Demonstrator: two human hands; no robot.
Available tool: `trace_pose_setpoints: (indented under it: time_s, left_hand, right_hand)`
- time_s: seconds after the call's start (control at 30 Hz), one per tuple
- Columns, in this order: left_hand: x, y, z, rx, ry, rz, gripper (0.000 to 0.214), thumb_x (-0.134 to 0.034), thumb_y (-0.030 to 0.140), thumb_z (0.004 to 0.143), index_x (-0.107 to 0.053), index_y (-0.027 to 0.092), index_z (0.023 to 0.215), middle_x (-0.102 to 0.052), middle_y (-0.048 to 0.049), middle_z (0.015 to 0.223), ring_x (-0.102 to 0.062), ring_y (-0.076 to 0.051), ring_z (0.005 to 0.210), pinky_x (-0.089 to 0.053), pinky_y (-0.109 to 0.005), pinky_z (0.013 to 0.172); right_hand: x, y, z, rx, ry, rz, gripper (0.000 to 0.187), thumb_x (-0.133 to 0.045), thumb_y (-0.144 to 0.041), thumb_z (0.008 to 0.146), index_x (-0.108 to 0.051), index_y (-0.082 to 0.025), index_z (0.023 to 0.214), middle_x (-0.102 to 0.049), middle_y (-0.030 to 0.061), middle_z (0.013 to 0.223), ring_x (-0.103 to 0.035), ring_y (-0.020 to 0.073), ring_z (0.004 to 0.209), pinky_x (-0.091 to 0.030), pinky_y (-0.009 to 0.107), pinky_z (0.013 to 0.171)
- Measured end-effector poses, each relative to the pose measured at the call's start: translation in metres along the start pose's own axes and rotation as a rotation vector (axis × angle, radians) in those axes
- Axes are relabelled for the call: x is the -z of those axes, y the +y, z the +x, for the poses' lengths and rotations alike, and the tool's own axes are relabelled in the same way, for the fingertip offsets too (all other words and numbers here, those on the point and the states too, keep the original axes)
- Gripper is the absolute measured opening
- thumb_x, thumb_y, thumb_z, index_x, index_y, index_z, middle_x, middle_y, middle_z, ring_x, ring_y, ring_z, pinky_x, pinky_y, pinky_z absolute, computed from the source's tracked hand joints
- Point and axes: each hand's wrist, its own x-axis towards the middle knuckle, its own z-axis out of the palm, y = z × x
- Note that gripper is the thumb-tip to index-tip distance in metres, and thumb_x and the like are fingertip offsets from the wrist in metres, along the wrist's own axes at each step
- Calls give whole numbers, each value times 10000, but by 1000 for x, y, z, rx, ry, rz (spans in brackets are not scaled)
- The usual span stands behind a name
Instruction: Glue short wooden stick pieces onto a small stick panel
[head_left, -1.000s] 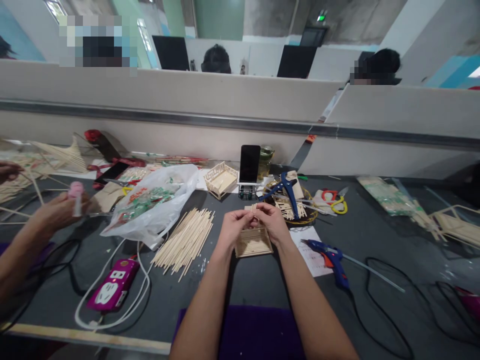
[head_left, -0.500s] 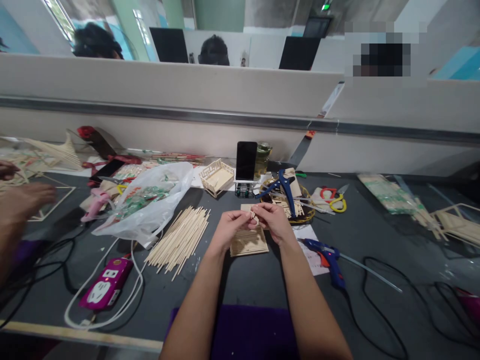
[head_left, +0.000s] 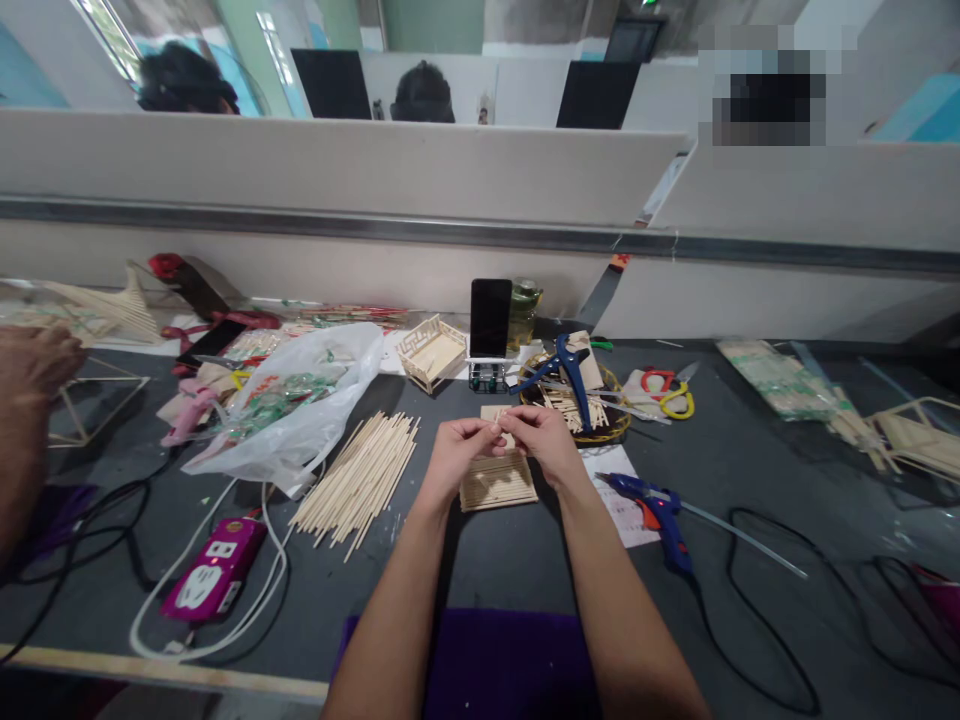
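My left hand (head_left: 456, 452) and my right hand (head_left: 544, 442) meet fingertip to fingertip above a small flat panel of glued wooden sticks (head_left: 498, 482) lying on the dark table (head_left: 487, 560). Both hands are pinched on a short wooden stick piece (head_left: 501, 428) held between them. A second small panel (head_left: 495, 411) lies just behind my fingers. A loose bundle of long wooden sticks (head_left: 360, 478) lies to the left of my left hand.
A blue glue gun (head_left: 651, 505) with cable lies right of my hands on paper. Behind stand a phone on a stand (head_left: 490, 322), a stick-built tray (head_left: 431, 353), blue pliers (head_left: 564, 368) over a basket, scissors (head_left: 667, 392). A plastic bag (head_left: 300, 400) and pink power strip (head_left: 214, 580) lie left. A co-worker's hand (head_left: 34, 365) is far left.
My hands stayed over the stick panel, fingers drawing closer on the short stick. The co-worker's hand at left put down a pink glue gun and moved back left.
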Motion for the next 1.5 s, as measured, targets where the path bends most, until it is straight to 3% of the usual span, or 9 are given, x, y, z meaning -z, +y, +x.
trace_pose_setpoints:
  time_s: [0.4, 0.57, 0.73, 0.9, 1.07, 1.3, 1.5]
  left_hand:
    - [4, 3, 0, -35, 0, 110, 219, -758, 333, 625, -729, 128, 697, -688, -48, 616, -621, -142, 567, -503, -251, 611]
    - [-2, 4, -3, -220, 34, 321, 153, -659, 298, 723, -734, 165, 714, -705, -44, 668, -628, -169, 631, -494, -267, 647]
    - [-9, 4, -8, -477, 75, 729, 216, -524, 262, 834, -733, 227, 875, -723, -49, 825, -637, -187, 777, -463, -273, 743]
    - [-9, 1, -9, -568, 103, 941, 257, -456, 216, 868, -705, 230, 932, -706, -59, 863, -632, -181, 802, -445, -259, 739]
    - [-9, 0, -8, -543, 88, 811, 216, -501, 213, 851, -715, 224, 878, -704, -53, 827, -628, -172, 772, -451, -261, 736]
    - [-16, 3, -8, -320, 105, 129, 212, -699, 280, 716, -722, 164, 892, -722, -57, 861, -655, -180, 771, -519, -294, 737]
    - [-14, 12, -12, -552, 136, 185, 134, -710, 220, 726, -742, 194, 854, -685, -57, 862, -634, -157, 804, -508, -260, 737]
  right_hand:
    - [-1, -2, -4, 93, -44, -88, 253, -729, -384, 653, -686, -169, 779, -617, -14, 602, -476, 88, 446, -384, 207, 393]
    - [0, -8, -7, 115, -61, -138, 229, -684, -394, 696, -643, -175, 748, -599, -19, 557, -544, 116, 467, -453, 227, 432]
    - [0, -9, -6, 161, 18, -206, 196, -665, -373, 703, -643, -182, 743, -620, -5, 606, -577, 132, 526, -443, 221, 440]
    - [1, -5, -4, 237, 31, -275, 199, -651, -350, 731, -689, -193, 847, -660, 30, 758, -594, 138, 592, -459, 230, 481]
    - [1, -7, -5, 239, 21, -245, 179, -671, -349, 722, -687, -181, 781, -639, 27, 737, -575, 126, 570, -446, 223, 455]
    - [-3, -17, -7, -43, -14, 338, 253, -761, -360, 622, -648, -173, 751, -576, -37, 559, -492, 69, 461, -425, 179, 421]
    - [-8, -15, -6, -173, -108, 546, 240, -800, -301, 592, -682, -156, 742, -551, -45, 526, -453, 38, 447, -366, 118, 372]
